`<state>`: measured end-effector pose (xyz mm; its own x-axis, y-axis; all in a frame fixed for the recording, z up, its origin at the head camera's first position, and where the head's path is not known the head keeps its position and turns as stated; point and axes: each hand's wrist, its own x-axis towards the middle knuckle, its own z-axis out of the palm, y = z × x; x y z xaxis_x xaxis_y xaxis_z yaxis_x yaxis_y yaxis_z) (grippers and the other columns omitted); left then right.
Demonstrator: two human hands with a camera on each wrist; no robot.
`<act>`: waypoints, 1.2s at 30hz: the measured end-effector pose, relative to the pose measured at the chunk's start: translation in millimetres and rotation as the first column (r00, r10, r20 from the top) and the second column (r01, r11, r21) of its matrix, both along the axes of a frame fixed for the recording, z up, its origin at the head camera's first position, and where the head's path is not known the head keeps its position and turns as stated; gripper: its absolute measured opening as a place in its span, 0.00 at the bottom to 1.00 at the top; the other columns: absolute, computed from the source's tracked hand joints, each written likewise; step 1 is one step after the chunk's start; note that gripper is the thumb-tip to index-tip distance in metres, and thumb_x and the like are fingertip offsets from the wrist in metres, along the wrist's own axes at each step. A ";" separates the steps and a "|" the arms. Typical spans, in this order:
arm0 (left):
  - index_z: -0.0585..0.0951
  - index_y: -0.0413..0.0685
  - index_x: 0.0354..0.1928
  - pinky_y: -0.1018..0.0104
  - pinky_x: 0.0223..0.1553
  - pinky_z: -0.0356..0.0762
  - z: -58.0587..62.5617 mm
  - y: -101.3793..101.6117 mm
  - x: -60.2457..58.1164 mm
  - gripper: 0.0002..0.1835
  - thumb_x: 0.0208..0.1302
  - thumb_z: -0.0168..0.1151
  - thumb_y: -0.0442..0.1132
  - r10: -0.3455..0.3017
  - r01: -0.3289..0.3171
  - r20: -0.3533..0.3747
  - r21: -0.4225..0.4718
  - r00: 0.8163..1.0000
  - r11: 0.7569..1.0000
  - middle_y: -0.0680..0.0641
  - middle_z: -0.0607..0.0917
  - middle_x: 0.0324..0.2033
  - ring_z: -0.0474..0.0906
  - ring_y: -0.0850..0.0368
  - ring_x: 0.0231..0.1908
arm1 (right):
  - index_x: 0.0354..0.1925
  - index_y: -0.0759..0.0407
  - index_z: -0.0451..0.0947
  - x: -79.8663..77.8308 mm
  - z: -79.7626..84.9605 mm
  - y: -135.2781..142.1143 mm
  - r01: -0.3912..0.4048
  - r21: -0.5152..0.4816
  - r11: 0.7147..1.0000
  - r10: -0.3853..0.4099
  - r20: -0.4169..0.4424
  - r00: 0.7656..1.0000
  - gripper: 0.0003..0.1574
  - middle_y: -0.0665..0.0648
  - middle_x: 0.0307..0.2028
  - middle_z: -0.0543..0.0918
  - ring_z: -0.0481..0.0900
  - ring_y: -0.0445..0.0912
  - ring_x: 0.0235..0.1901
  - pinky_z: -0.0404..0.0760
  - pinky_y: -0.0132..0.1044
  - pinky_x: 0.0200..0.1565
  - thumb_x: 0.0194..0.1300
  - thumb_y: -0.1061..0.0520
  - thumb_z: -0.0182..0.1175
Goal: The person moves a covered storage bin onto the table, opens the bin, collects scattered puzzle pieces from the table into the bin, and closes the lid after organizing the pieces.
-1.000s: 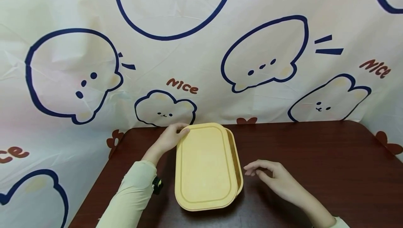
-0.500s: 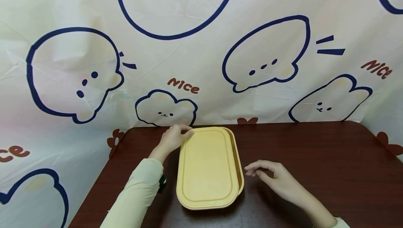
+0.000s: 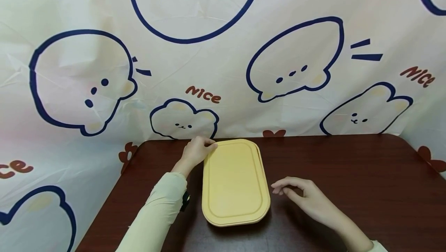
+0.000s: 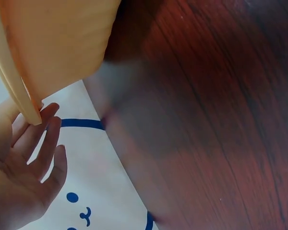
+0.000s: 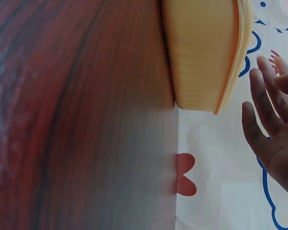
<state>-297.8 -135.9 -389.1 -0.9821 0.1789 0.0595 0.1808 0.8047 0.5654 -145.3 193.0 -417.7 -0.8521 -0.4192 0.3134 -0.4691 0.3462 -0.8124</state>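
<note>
A yellow rectangular box (image 5: 201, 57) with rounded corners stands on the table, topped by a flat yellow lid (image 3: 235, 182) with a grooved border. My left hand (image 3: 196, 152) pinches the lid's far left corner. In the left wrist view the lid's rim (image 4: 14, 81) lies between thumb and fingers, and a narrow gap shows between lid and box wall (image 4: 57, 43). To the right of the box, apart from it, my right hand (image 3: 306, 198) hovers with loosely bent fingers and holds nothing. The lid hides the box's inside.
The dark reddish-brown wooden table (image 3: 341, 167) extends to both sides of the box. Close behind its far edge hangs a pale cloth (image 3: 230, 70) printed with blue cartoon outlines.
My left hand has slid the lid to the right, and the opening along the box's right side has narrowed to a thin line. My right hand has stayed in place.
</note>
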 end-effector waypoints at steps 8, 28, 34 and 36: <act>0.86 0.50 0.53 0.50 0.51 0.75 0.0 4.0 -1.5 0.17 0.70 0.62 0.49 -0.003 0.003 0.010 0.007 1.000 1.000 0.45 0.83 0.55 0.79 0.47 0.52 | 0.51 0.50 0.83 -0.2 0.4 -0.1 0.006 0.013 1.000 -0.006 -0.006 1.000 0.14 0.48 0.41 0.86 0.84 0.42 0.43 0.78 0.36 0.49 0.74 0.62 0.55; 0.88 0.51 0.49 0.48 0.52 0.73 5.2 13.6 -2.4 0.15 0.69 0.63 0.50 0.038 -0.038 0.004 -0.049 0.999 0.998 0.46 0.84 0.53 0.80 0.48 0.50 | 0.51 0.45 0.82 1.0 0.7 -0.5 0.015 0.023 1.000 -0.015 0.003 1.000 0.15 0.52 0.40 0.86 0.84 0.42 0.43 0.78 0.37 0.48 0.74 0.60 0.55; 0.88 0.51 0.49 0.47 0.53 0.72 4.7 14.4 -3.3 0.15 0.69 0.63 0.50 0.030 -0.030 0.008 -0.035 1.000 0.999 0.45 0.83 0.54 0.79 0.48 0.52 | 0.51 0.45 0.82 0.9 1.1 -0.3 0.018 0.024 1.000 -0.018 -0.001 1.000 0.14 0.51 0.40 0.86 0.84 0.42 0.43 0.78 0.37 0.48 0.74 0.60 0.55; 0.87 0.51 0.51 0.47 0.54 0.72 4.0 13.6 -3.3 0.16 0.69 0.63 0.51 0.023 -0.022 0.018 -0.021 1.000 1.000 0.46 0.83 0.54 0.78 0.48 0.53 | 0.51 0.46 0.83 0.9 1.5 0.0 0.019 0.024 1.000 -0.019 -0.005 1.000 0.14 0.50 0.40 0.86 0.84 0.42 0.43 0.78 0.37 0.49 0.74 0.60 0.55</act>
